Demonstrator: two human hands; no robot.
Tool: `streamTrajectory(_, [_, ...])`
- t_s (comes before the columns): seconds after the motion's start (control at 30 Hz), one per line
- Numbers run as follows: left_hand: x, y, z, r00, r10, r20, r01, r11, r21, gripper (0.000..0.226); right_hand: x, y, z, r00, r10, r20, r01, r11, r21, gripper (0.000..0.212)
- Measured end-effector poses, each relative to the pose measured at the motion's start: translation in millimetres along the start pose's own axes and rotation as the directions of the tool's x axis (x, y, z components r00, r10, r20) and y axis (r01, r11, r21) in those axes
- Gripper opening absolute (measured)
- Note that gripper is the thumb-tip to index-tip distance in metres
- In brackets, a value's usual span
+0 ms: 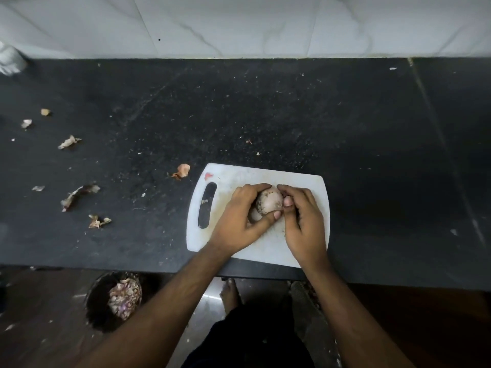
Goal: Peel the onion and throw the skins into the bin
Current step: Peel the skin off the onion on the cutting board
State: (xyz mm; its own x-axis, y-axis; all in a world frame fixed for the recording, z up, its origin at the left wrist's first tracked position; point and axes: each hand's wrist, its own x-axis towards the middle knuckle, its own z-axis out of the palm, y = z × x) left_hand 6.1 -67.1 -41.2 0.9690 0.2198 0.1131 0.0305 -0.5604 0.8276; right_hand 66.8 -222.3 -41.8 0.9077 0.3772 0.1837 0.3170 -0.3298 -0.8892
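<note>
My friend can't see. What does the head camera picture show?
Two hands, left hand and right hand, grip a pale round onion over a white plastic cutting board on a black stone counter. Papery skin scraps lie left; a dark round bin sits below.

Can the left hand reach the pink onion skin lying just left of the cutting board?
Probably yes. The onion skin lies on open counter beside the cutting board with nothing in between, but the left hand must first release the onion.

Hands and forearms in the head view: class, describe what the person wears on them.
Nothing visible is worn: the left hand and right hand are bare, without gloves, rings or a watch, and both forearms are uncovered, with no sleeves in view.
</note>
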Motion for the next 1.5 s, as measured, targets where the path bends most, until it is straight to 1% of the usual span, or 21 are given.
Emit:
streamTrajectory(0.07, [1,-1,2,1.0,0.019,0.016,-0.02,0.998,0.054,0.053,0,-1,-2,1.0,-0.011,-0.004,0.012,0.999,0.051,0.026])
streamTrajectory(0.13, [0,-1,3,0.999,0.038,0.029,-0.04,0.994,0.101,0.054,0,-3,-6,1.0,-0.013,0.026,0.01,0.993,0.117,0.022])
streamTrajectory(0.27, [-2,-2,3,0.999,0.042,-0.009,-0.041,0.991,0.124,0.059,-1,-1,-11,0.996,0.034,0.077,-0.053,0.964,0.261,0.02])
streamTrajectory(0.33, [-2,-3,2,0.999,0.036,-0.033,-0.032,0.993,0.115,0.059,-3,1,-10,0.996,0.061,0.063,-0.077,0.955,0.288,0.017])
streamTrajectory(0.43, [-4,-7,2,0.999,0.017,-0.052,-0.013,0.997,0.081,0.061,-5,5,-8,0.998,0.068,-0.005,-0.064,0.952,0.298,0.011])
streamTrajectory(0.5, [-5,-10,3,0.998,0.019,-0.054,-0.015,0.998,0.06,0.068,-6,8,-8,0.997,0.065,-0.032,-0.053,0.958,0.281,0.008])
streamTrajectory(0.63, [-12,-13,9,0.997,0.08,-0.013,-0.079,0.992,0.101,0.078,-15,6,-7,0.999,0.012,-0.051,-0.003,0.983,0.183,0.007])
streamTrajectory(0.73, [-22,-12,12,0.996,0.085,-0.011,-0.084,0.994,0.064,0.07,-21,2,-7,0.997,0.048,-0.053,-0.039,0.985,0.167,0.01])
streamTrajectory(0.83, [-31,-9,13,0.992,0.119,-0.039,-0.117,0.992,0.049,0.064,-32,1,-5,0.997,0.024,-0.072,-0.018,0.996,0.093,0.011])
streamTrajectory(0.9, [-40,-6,13,0.986,0.161,-0.047,-0.158,0.985,0.065,0.066,-47,1,-3,0.993,-0.014,-0.116,0.025,0.996,0.087,0.012])
streamTrajectory(1.0, [-46,-5,13,0.985,0.167,-0.033,-0.166,0.986,0.03,0.071,-54,0,-3,0.989,-0.019,-0.149,0.032,0.996,0.084,0.013])
streamTrajectory(1.17, [-49,-7,15,0.981,0.185,-0.053,-0.187,0.982,-0.032,0.058,-52,4,-4,0.986,-0.065,-0.152,0.07,0.997,0.03,0.013])
streamTrajectory(1.27, [-47,-5,16,0.98,0.19,-0.055,-0.193,0.979,-0.059,0.05,-49,7,-3,0.981,-0.069,-0.181,0.072,0.997,0.009,0.012])
streamTrajectory(1.5, [-39,-11,19,0.981,0.189,-0.049,-0.191,0.981,-0.023,0.059,-42,10,1,0.971,-0.092,-0.219,0.074,0.993,-0.088,0.016])
